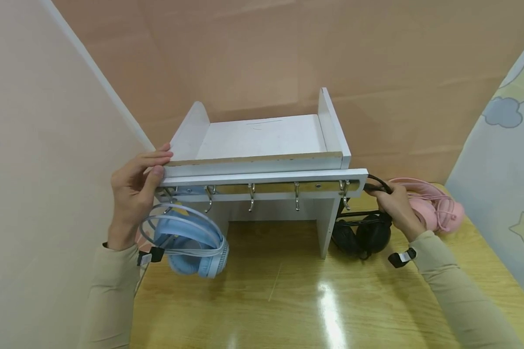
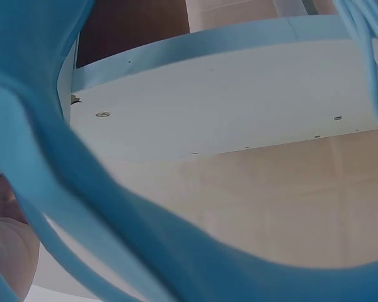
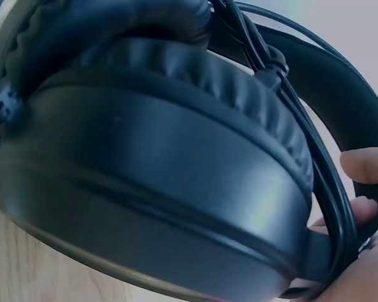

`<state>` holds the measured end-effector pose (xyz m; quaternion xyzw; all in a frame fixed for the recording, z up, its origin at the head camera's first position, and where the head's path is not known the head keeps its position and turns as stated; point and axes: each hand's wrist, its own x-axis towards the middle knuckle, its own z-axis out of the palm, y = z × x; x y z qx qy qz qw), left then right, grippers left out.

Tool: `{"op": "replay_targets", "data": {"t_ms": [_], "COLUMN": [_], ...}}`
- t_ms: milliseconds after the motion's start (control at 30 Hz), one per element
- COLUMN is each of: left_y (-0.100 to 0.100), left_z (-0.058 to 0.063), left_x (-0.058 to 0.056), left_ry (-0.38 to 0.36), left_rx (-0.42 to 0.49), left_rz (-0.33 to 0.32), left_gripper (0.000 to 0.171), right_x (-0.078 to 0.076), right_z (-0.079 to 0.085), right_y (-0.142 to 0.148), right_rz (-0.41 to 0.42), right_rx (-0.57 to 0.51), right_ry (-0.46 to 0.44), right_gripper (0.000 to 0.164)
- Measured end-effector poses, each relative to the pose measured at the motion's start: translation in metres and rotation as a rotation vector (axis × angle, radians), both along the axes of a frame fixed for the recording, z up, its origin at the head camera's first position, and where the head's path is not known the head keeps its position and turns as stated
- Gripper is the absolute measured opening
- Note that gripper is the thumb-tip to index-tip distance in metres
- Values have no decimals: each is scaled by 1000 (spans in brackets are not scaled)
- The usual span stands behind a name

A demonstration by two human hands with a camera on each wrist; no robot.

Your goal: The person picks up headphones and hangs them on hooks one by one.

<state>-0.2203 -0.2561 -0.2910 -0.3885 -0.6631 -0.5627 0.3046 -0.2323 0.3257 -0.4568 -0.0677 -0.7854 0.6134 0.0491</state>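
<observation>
A white wooden shelf (image 1: 262,138) carries a front rail (image 1: 272,176) with a row of metal hooks (image 1: 252,198). My left hand (image 1: 133,191) holds the shelf's left end, fingers over the top and thumb against the front. Light blue headphones (image 1: 188,230) hang at the leftmost hook, below that hand; their band fills much of the left wrist view. At the rail's right end, my right hand (image 1: 397,206) grips black headphones (image 1: 371,235) by the headband. In the right wrist view, their ear cup (image 3: 151,170) is large and a bundled black cable (image 3: 321,170) runs beside the fingers.
Pink headphones (image 1: 451,213) lie behind my right hand on the glossy wooden table (image 1: 284,305). Side panels (image 1: 329,228) hold the shelf up. A pale wall (image 1: 48,169) stands close on the left, a patterned one (image 1: 498,169) on the right, brown covering (image 1: 262,58) behind.
</observation>
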Motion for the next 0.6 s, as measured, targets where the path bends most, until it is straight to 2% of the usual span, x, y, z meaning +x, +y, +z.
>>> {"op": "replay_targets", "data": {"t_ms": [267,367,500,600], "left_y": [2,3,2,0], "left_z": [-1,-2,-2,-2], "left_x": [-2,-2,-2,0], "left_ry": [-7,-4,8,10], "left_rx": [5,-14,-24,-24], "left_rz": [-23,-12,12,27], "left_gripper": [16,16,17,17], "right_x": [15,22,27,29], "right_z": [-1,-1,2,5], "right_y": [-2,-3,-8,-13], "right_rz": [-43,-62,-64,-79], "right_rx": [-23,-30,-100,-110], "right_ry": [59,75,117,149], "right_gripper": [31,36,34,32]}}
